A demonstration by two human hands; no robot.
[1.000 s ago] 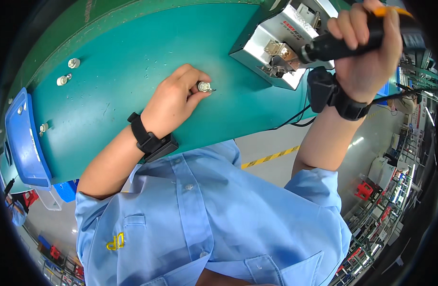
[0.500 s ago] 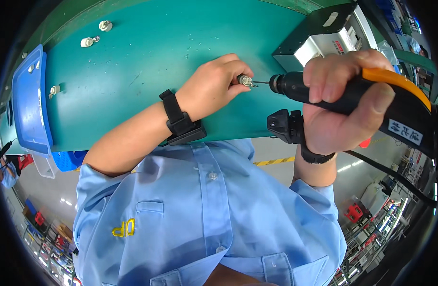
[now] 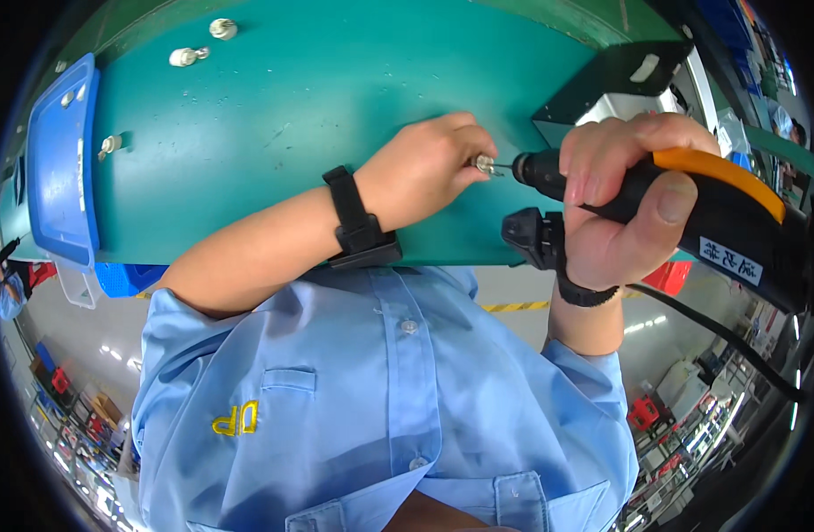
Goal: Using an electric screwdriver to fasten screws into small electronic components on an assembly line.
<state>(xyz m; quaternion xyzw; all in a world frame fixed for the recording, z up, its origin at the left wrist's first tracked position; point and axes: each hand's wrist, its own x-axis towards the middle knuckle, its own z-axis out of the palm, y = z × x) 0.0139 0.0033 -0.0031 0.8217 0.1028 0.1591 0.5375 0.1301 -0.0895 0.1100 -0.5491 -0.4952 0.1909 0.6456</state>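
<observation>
While the left hand (image 3: 424,173) is pinching a small metal part (image 3: 485,164) near the bench's (image 3: 274,115) right front edge, the right hand (image 3: 624,204) is gripping an electric screwdriver (image 3: 681,204), its bit touching the part; slipping could jab the pinching fingertips.

Factory assembly floor: green workbench (image 3: 274,124), electric screwdriver (image 3: 681,213), blue parts tray (image 3: 57,168).

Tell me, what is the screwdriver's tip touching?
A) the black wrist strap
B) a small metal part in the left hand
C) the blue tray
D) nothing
B: the screwdriver in the right hand has its tip on the small metal part pinched in the left hand.
</observation>
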